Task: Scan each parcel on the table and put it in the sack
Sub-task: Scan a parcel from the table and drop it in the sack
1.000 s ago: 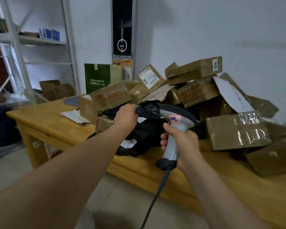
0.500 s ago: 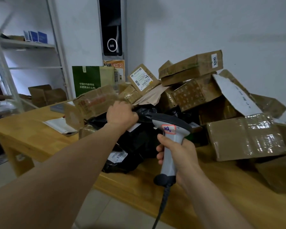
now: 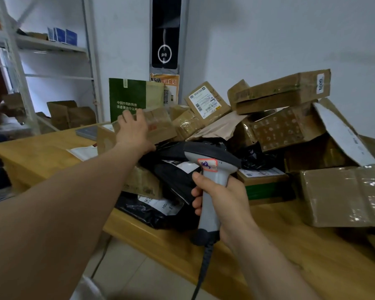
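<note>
Parcel point(image 3: 160, 124) at far-left edge of pile on table point(image 3: 41, 152), long axis left–right | left hand point(image 3: 133, 132) nearer, fingers spread over it, contact unclear | right hand point(image 3: 223, 200) grasping scanner point(image 3: 210, 155), near side

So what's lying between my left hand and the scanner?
Head view: a crumpled black plastic mailer lies between the left hand, spread over a taped brown box, and the scanner gripped by the right hand.

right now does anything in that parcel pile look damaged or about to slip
The long box marked 1200 lies tilted across the top of the pile. Below it, a brown paper parcel looks crumpled, possibly torn.
</note>
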Demonstrator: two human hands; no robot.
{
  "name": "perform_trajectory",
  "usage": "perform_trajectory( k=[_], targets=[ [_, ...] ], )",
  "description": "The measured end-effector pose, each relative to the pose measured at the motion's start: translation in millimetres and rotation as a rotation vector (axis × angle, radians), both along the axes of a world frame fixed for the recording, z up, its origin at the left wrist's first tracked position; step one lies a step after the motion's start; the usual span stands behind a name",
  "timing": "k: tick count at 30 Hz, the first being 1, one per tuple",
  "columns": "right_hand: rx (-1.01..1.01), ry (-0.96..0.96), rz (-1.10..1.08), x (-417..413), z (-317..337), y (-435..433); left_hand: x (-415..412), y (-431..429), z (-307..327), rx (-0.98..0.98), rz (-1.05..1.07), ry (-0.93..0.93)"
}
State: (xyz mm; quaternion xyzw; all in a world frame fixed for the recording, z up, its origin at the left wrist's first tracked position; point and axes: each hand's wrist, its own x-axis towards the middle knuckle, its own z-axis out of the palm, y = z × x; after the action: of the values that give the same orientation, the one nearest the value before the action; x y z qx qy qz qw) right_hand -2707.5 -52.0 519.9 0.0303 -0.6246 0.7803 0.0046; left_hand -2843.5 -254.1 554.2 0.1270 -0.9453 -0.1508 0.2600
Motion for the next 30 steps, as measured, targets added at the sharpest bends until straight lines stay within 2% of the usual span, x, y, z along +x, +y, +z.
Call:
perform_trajectory(
  k=[3,7,9,11,12,14,16,19,25,30],
  targets=[
    [0.012,0.004,-0.003,-1,1,-4,5,-7,4,0.102,0.013,0.071],
    [0.019,0.007,-0.017,6,7,-7,28,-19,25,0.439,0.035,0.269],
    [0.006,-0.001,-0.01,13,11,-10,46,-28,29,0.829,-0.045,0.291],
    [-0.017,-0.012,-0.002,23,15,-15,74,-34,25,1.275,-0.25,0.288],
    [-0.029,-0.017,-0.001,28,16,-18,89,-39,19,1.416,-0.349,0.269],
    [-0.048,-0.027,-0.003,40,17,-25,125,-44,3,1.581,-0.45,0.22],
    [-0.054,-0.03,0.004,55,15,-30,161,-49,-16,1.642,-0.466,0.149],
    [-0.036,-0.039,0.051,84,10,-39,208,-56,-44,1.614,-0.417,0.047],
    [0.082,-0.188,0.219,146,-7,-59,265,-89,-81,1.577,-0.234,0.004],
    [0.166,-0.229,0.301,183,-19,-79,299,-116,-101,1.481,-0.173,-0.055]
  ],
)
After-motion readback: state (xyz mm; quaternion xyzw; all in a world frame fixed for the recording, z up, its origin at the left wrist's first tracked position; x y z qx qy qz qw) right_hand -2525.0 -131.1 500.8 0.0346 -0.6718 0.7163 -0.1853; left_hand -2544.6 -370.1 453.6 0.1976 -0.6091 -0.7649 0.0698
